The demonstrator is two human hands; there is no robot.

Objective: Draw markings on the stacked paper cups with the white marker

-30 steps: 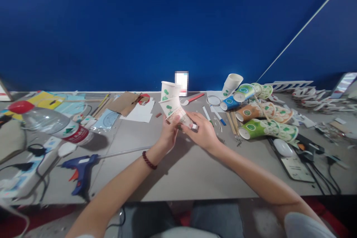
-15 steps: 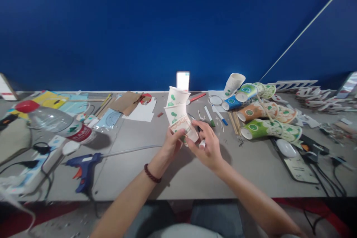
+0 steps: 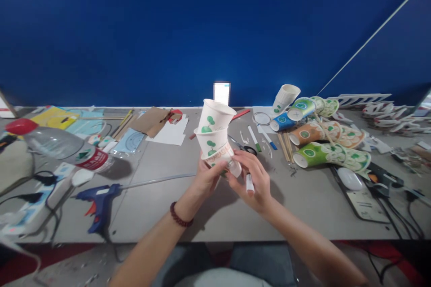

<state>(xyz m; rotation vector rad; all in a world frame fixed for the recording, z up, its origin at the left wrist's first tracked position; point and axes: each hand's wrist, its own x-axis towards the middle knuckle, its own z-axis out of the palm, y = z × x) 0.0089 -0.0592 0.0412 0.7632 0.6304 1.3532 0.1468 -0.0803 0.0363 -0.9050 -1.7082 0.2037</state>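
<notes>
Several white paper cups (image 3: 213,132) with green leaf prints are joined in a bent column above the middle of the table. My left hand (image 3: 206,180) is wrapped round the lowest cup, which has orange ring drawings on its side. A white marker (image 3: 249,183) with a reddish end sits in the closed fingers of my right hand (image 3: 253,178). Those fingertips also touch the right side of the lowest cup. Scissors (image 3: 249,150) lie just behind my right hand, partly hidden.
On the left lie a blue glue gun (image 3: 99,204), a plastic bottle (image 3: 72,150) and a power strip (image 3: 38,202). Coloured cup columns (image 3: 332,154), a stack of white cups (image 3: 286,97) and a phone (image 3: 365,202) are at the right. Markers (image 3: 254,138) lie behind the hands.
The cup column has come up slightly and tilted, so its top rim shows more to the right. The marker in my right hand now points further down toward me.
</notes>
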